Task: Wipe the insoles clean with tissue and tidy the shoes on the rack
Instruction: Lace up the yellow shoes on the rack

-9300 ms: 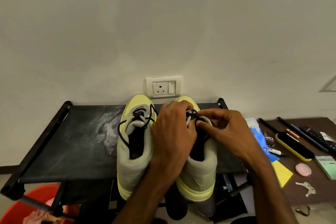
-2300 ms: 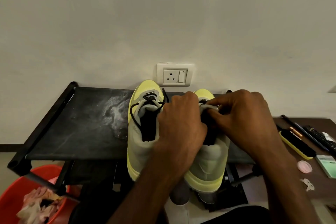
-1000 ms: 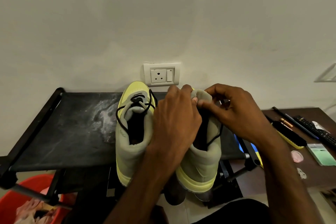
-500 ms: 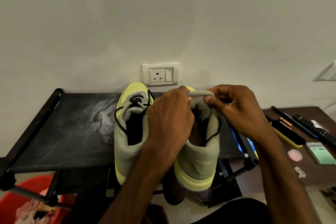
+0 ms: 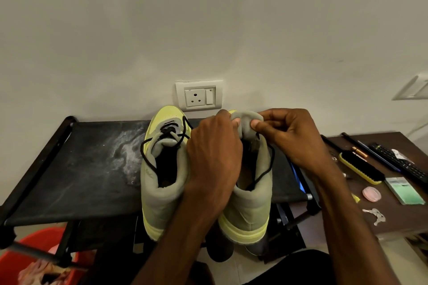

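I'm looking down on the black rack (image 5: 81, 169), which stands against the wall with a pale dusty smear on its top shelf. A dark side table (image 5: 393, 220) stands just right of the rack, and a red tub (image 5: 34, 245) sits below its left corner. Two grey-and-yellow shoes stand side by side on the rack's top shelf, toes to the wall and heels overhanging the front edge: the left shoe (image 5: 162, 196) and the right shoe (image 5: 252, 206). Above the rack's right half, the person's left hand (image 5: 213, 159) and right hand (image 5: 291, 136) each pinch the right shoe's tongue (image 5: 245, 120), which is raised upright. Right of the rack, a yellow-edged brush (image 5: 361, 169) lies on the table.
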Demonstrator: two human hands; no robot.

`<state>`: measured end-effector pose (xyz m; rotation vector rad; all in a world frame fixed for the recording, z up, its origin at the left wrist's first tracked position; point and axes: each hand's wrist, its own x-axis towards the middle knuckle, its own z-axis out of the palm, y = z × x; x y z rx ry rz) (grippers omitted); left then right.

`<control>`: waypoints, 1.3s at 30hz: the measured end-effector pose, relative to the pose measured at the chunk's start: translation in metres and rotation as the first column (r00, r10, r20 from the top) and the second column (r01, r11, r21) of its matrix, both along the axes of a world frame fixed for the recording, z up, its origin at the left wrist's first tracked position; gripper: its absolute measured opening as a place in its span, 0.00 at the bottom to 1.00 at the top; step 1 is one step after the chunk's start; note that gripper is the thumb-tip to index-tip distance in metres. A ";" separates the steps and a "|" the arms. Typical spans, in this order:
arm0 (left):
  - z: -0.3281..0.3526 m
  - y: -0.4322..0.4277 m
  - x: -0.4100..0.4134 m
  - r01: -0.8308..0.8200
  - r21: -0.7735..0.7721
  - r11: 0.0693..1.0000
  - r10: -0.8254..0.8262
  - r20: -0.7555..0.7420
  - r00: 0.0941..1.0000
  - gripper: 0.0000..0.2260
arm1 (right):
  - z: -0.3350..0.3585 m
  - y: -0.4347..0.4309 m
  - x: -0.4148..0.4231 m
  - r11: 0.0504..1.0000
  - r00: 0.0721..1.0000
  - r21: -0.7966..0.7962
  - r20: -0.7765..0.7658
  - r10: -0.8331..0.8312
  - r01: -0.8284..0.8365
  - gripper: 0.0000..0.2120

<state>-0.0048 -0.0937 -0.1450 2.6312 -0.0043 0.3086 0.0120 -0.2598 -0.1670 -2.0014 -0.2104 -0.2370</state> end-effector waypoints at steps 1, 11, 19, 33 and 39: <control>0.001 0.002 -0.001 0.010 -0.015 1.000 -0.010 -0.002 1.000 0.16 | 0.002 0.000 -0.001 1.000 1.000 0.008 -0.008 0.019 -0.019 0.08; 0.011 0.018 -0.006 0.173 -0.015 0.985 -0.174 -0.101 0.980 0.17 | 0.023 -0.003 -0.010 0.985 0.990 -0.132 0.072 0.120 -0.110 0.11; 0.011 0.022 -0.006 0.145 -0.134 0.980 -0.166 -0.161 0.973 0.16 | 0.024 -0.006 -0.011 0.972 0.990 -0.208 0.065 0.122 -0.106 0.09; 0.017 0.028 -0.009 0.178 -0.123 0.976 -0.199 -0.189 0.962 0.13 | 0.036 -0.002 -0.021 0.942 0.992 -0.322 0.044 0.121 -0.101 0.08; 0.015 0.026 -0.010 0.177 -0.093 0.980 -0.190 -0.172 0.966 0.13 | 0.037 -0.003 -0.023 0.949 0.991 -0.286 0.003 0.136 -0.130 0.07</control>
